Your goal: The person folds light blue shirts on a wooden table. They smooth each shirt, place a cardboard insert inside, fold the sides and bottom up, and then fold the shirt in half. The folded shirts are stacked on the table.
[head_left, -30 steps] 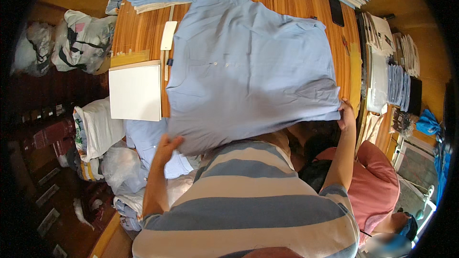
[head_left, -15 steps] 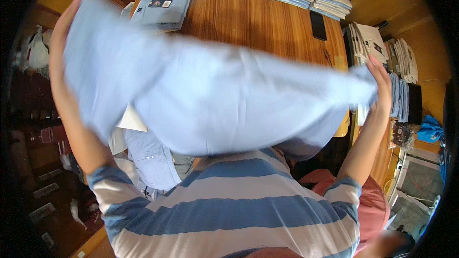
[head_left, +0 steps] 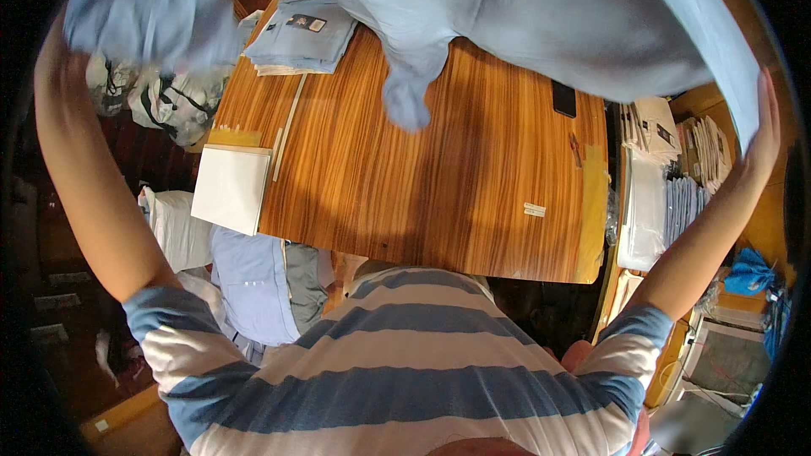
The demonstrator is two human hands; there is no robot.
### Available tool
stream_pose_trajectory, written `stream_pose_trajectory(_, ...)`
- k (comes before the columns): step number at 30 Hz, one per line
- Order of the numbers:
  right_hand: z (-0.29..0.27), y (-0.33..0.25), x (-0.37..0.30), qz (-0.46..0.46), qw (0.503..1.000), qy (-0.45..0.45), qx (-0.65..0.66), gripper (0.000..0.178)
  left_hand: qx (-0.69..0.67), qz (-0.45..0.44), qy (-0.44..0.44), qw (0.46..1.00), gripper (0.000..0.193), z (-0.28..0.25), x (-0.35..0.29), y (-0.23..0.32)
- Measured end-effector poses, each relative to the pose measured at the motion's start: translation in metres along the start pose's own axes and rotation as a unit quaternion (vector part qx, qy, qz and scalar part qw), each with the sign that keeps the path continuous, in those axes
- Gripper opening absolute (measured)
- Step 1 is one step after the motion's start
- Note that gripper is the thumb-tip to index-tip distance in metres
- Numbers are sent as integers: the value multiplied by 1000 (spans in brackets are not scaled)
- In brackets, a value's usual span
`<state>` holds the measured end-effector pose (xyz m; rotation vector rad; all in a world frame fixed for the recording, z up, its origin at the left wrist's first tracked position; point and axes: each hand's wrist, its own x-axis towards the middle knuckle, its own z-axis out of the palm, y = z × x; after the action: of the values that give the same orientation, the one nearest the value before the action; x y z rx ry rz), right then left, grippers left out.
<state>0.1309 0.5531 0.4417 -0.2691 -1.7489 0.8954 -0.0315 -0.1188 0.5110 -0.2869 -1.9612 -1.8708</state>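
Observation:
A light blue shirt (head_left: 583, 17) is stretched wide in the air between my raised hands, above the far part of the wooden table. My right hand (head_left: 765, 131) grips its edge at the far right. At the far left my left hand (head_left: 62, 52) has hold of the other side; cloth covers its fingers, and the fabric there is blurred. A narrow part, which looks like a sleeve (head_left: 409, 97), dangles over the middle of the table. The shirt's upper part runs out of view.
On the wooden table (head_left: 380, 194) lie folded blue shirts (head_left: 296, 46), a black phone (head_left: 563, 100), white boards (head_left: 230, 188) and a small white label (head_left: 534, 209). Packed garments (head_left: 655, 131) stand on the right shelf. Bagged items (head_left: 173, 101) and blue clothes (head_left: 249, 274) lie to the left.
Both hands have moved up and outward with the shirt. It has risen from in front of my chest to over the table's far side, uncovering the tabletop.

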Motion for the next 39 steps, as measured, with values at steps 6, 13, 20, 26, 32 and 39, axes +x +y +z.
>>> stream_pose_trajectory(6, -96, 45, -150, 127, 970, -95, -183, 54, 184, -132, 84, 970, 42, -75, -160, -132)
stream_pose_trajectory(13, -105, 111, -416, 454, 875, -170, 15, 44, 140, -405, -152, 891, 22, -118, -361, -337)
stream_pose_trajectory(20, -129, 103, -505, 493, 849, -121, -148, 52, 461, -105, -270, 839, 21, -45, -354, -356)
stream_pose_trajectory(26, -159, 134, -528, 469, 828, -220, -214, 56, 419, 165, -323, 832, 59, 33, -280, -417)
stream_pose_trajectory(32, -137, 117, -513, 415, 706, -336, -466, 55, 434, 117, -320, 834, 77, 35, -236, -461)
stream_pose_trajectory(39, -23, 115, -437, 152, 832, -363, -391, 42, 409, 98, -376, 826, 67, 21, -231, -471)
